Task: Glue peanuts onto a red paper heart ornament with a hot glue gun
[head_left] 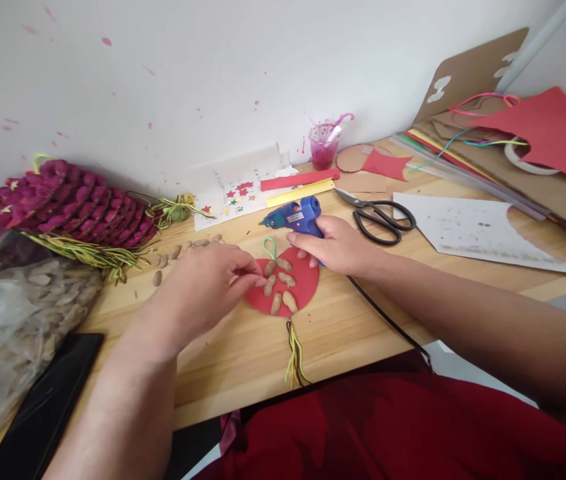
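My right hand (340, 248) grips a blue hot glue gun (297, 217), its nozzle pointing left above the top of a red paper disc (307, 275). Several peanuts (289, 301) lie on the disc in two slanting rows. A green loop (269, 248) sticks up from its top edge, and a yellow and brown thread tassel (293, 357) hangs from the bottom. Over the disc's left edge is my left hand (203, 293), thumb and fingers pinched together close to a peanut. Whatever those fingertips hold, if anything, is hidden.
Loose peanuts (175, 252) lie behind my left hand. A bundle of purple-red peanut strings (73, 207) and a bag of peanuts (27, 320) are at left. Black-handled scissors (377, 220), a pink-stained cup (323, 147) and paper scraps stand or lie behind and right. The gun's cord (387, 320) crosses the table.
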### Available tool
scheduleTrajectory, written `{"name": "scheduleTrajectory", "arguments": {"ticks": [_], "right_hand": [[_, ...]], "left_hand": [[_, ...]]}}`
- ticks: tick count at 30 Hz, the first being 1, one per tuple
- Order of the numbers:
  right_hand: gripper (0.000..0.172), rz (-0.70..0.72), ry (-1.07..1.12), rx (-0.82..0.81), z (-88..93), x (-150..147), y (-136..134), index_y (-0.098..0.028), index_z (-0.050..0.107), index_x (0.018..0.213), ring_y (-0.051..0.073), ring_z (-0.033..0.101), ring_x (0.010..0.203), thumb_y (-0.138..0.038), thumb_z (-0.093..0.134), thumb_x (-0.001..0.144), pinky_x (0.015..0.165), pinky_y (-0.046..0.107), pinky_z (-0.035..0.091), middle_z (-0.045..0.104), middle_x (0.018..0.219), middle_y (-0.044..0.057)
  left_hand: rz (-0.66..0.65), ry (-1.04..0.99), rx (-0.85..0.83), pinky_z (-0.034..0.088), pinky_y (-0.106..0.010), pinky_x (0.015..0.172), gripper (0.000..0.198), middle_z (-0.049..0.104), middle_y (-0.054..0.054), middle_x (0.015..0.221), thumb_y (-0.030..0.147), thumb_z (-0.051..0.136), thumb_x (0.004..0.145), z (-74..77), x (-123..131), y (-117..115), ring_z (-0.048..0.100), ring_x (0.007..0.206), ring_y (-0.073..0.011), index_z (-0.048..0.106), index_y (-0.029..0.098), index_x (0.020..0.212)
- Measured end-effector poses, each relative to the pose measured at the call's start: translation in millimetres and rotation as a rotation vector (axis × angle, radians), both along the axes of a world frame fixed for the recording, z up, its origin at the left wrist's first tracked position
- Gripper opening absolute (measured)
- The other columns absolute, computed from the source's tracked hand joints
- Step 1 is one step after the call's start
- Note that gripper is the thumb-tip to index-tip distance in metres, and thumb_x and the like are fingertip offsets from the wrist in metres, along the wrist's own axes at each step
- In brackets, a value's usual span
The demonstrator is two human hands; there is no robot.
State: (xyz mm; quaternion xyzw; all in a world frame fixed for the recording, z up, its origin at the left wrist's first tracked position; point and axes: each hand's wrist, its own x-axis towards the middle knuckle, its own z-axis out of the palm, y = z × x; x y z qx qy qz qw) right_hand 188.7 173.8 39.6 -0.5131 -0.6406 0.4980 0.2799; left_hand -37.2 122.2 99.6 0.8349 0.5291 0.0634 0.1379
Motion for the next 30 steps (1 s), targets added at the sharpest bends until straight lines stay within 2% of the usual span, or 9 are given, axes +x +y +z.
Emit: {"name": "scheduleTrajectory", "arguments": {"ticks": [3,7,10,14,19,25,30], "right_hand": [[0.025,-0.012,-0.009,-0.033,0.3,-0.7,0.9,-0.018,0.065,0.079,0.012,0.067,0.055,-0.037,0.071,0.094,0.054,0.024,0.053,0.076,0.076,0.005],[0.03,-0.013,-0.02,-0.024,-0.3,-0.4,1.2,-0.018,0.063,0.074,0.013,0.067,0.054,-0.038,0.072,0.094,0.053,0.024,0.052,0.076,0.074,0.005],[0.031,-0.003,-0.014,-0.007,-1.2,0.2,0.8,-0.019,0.063,0.073,0.013,0.067,0.054,-0.04,0.072,0.094,0.053,0.025,0.052,0.076,0.074,0.005],[0.031,-0.004,-0.017,0.003,-2.2,0.5,0.1,-0.019,0.063,0.073,0.013,0.066,0.055,-0.041,0.071,0.094,0.054,0.025,0.051,0.075,0.072,0.004],[0.031,-0.007,-0.007,-0.002,-2.5,1.0,-0.5,-0.019,0.063,0.074,0.013,0.067,0.055,-0.041,0.071,0.094,0.054,0.025,0.051,0.075,0.072,0.003],[0.032,0.001,-0.032,0.037,-2.8,1.5,0.7,-0.019,0.063,0.074,0.014,0.068,0.055,-0.044,0.07,0.093,0.055,0.027,0.051,0.074,0.071,0.004],[0.033,0.0,-0.036,0.058,-5.3,1.5,0.9,-0.019,0.063,0.076,0.015,0.068,0.055,-0.047,0.069,0.093,0.055,0.028,0.051,0.074,0.071,0.003]], "left_hand": [[0.057,0.134,-0.164,0.036,-0.03,0.062,0.027,0.072,-0.002,0.07,0.029,0.059,0.094,0.3,7.8,2.1,0.058,0.063,-0.0167,0.071,0.021,0.071],[0.09,0.106,-0.229,0.042,-0.031,0.073,0.024,0.076,-0.003,0.086,0.02,0.049,0.095,-3.4,9.5,2.9,0.064,0.076,-0.0194,0.072,0.021,0.091],[0.073,0.054,-0.273,0.043,-0.031,0.074,0.016,0.076,-0.003,0.092,0.019,0.055,0.09,-8.0,3.7,2.3,0.066,0.081,-0.0205,0.067,0.021,0.101],[0.035,0.066,-0.323,0.04,-0.03,0.069,0.01,0.074,-0.003,0.089,0.02,0.063,0.084,-13.8,-0.9,3.0,0.065,0.079,-0.0211,0.061,0.021,0.093],[0.093,0.033,-0.335,0.041,-0.029,0.072,0.011,0.074,-0.002,0.088,0.014,0.058,0.083,-11.9,4.6,5.9,0.065,0.079,-0.0193,0.065,0.022,0.087],[0.152,0.125,-0.22,0.035,-0.032,0.066,0.019,0.072,-0.004,0.077,0.031,0.058,0.09,-8.9,16.9,1.5,0.058,0.068,-0.0196,0.067,0.022,0.076],[0.163,0.194,-0.172,0.03,-0.033,0.062,0.024,0.069,-0.005,0.075,0.037,0.058,0.091,-12.8,25.1,-4.5,0.056,0.063,-0.0194,0.063,0.022,0.073]]}}
